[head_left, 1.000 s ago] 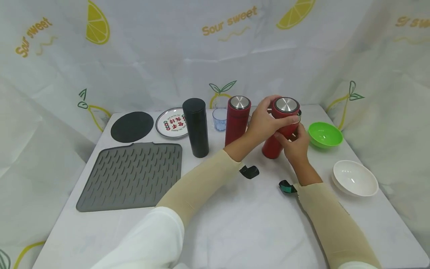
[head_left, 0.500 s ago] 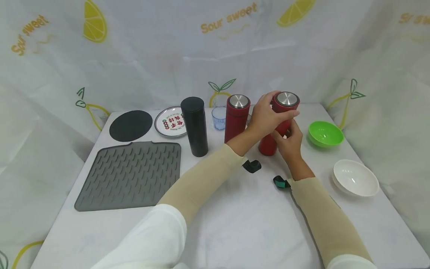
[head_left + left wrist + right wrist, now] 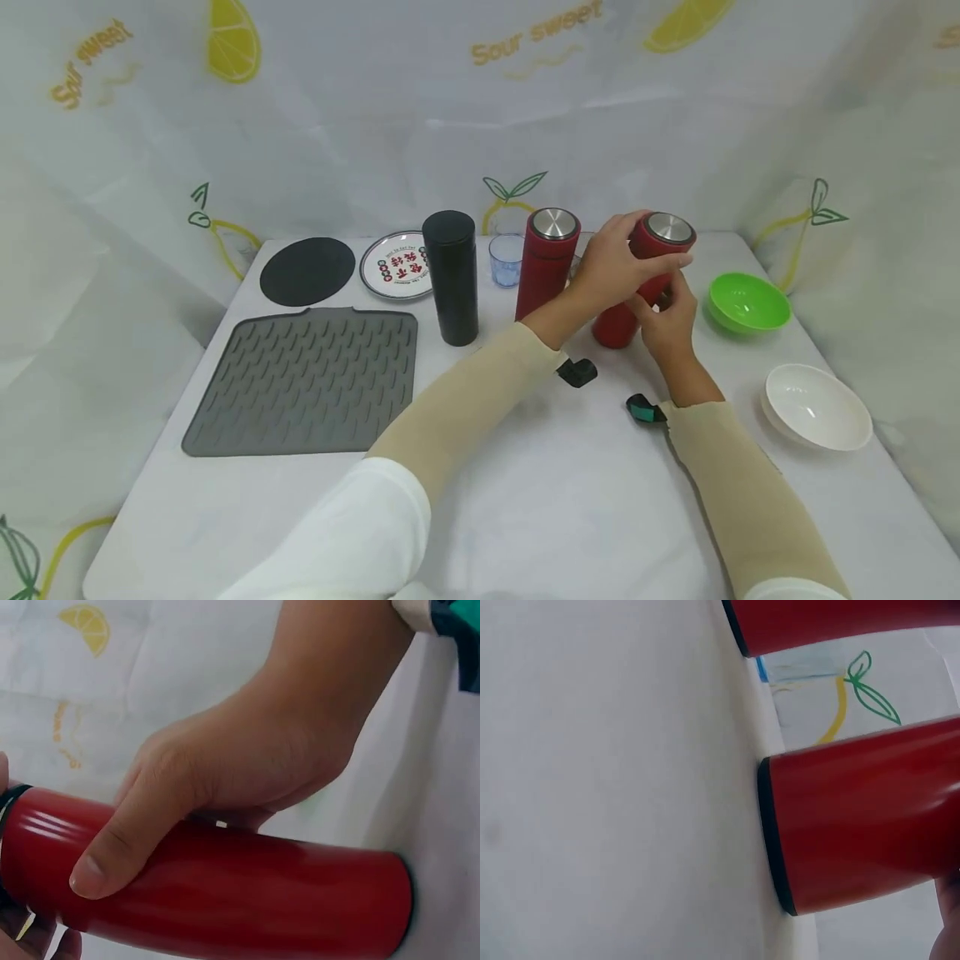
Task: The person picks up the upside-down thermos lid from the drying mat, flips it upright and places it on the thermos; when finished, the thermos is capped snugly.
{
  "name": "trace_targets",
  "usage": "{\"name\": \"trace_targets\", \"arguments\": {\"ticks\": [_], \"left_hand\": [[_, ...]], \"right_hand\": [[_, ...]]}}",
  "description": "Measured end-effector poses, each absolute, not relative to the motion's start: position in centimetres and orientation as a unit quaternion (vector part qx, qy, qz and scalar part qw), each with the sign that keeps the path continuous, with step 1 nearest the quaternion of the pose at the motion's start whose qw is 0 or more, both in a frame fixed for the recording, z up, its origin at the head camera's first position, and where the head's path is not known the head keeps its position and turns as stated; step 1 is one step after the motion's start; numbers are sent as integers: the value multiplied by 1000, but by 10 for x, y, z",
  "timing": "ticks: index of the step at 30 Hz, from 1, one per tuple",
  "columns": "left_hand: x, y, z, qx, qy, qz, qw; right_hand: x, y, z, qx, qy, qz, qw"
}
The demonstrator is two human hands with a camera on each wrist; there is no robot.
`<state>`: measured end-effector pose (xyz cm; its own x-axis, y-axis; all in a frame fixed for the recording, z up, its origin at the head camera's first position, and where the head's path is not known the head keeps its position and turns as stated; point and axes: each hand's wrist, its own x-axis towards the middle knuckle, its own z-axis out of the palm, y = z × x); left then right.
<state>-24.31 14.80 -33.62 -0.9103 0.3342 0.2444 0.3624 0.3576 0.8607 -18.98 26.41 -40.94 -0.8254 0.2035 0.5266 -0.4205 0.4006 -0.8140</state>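
Both hands hold the right-hand red thermos [image 3: 617, 325], which has a silver-topped lid and leans slightly, its top to the right. Up at the lid end, my left hand [image 3: 609, 271] grips it with fingers behind and thumb across the front. Lower down, my right hand [image 3: 670, 321] grips the body. In the left wrist view the right hand [image 3: 232, 765] has its thumb laid along the red side, while left fingertips show at the left edge. The dark base of the thermos [image 3: 855, 825] is close to the tabletop. A second red thermos [image 3: 543, 271] stands upright beside it.
A black flask [image 3: 453, 283] and a blue glass [image 3: 506, 262] stand left of the red ones. Further left lie a patterned plate [image 3: 397, 267], a round black mat [image 3: 307, 272] and a grey ridged mat [image 3: 307, 383]. A green bowl [image 3: 750, 304] and white bowl [image 3: 817, 408] sit right.
The gripped thermos leans more, its base shifting slightly left and its top slightly right relative to the other red one. Both hands keep hold of it. The head view has shifted a little.
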Motion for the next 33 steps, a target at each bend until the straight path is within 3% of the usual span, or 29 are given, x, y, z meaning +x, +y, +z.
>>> {"name": "trace_targets", "arguments": {"ticks": [8, 15, 17, 19, 25, 27, 33], "left_hand": [[-236, 158, -345, -260, -807, -529, -36], [-213, 150, -368, -270, -772, -564, 114], [-207, 150, -371, -268, -763, -574, 129], [-206, 152, -368, -256, -764, -579, 124], [-217, 161, -347, -191, -797, -572, 32], [-219, 160, -348, -180, -807, -562, 29], [-207, 147, -369, -203, -799, -550, 135]], "right_hand": [[-182, 279, -410, 47, -776, 554, 299], [-177, 272, -414, 30, -790, 541, 287], [-178, 271, -416, 36, -785, 546, 289], [-179, 270, -417, 45, -781, 551, 290], [-182, 268, -418, 61, -791, 541, 280], [-181, 265, -418, 53, -796, 540, 268], [-179, 261, -418, 49, -796, 543, 262]]}}
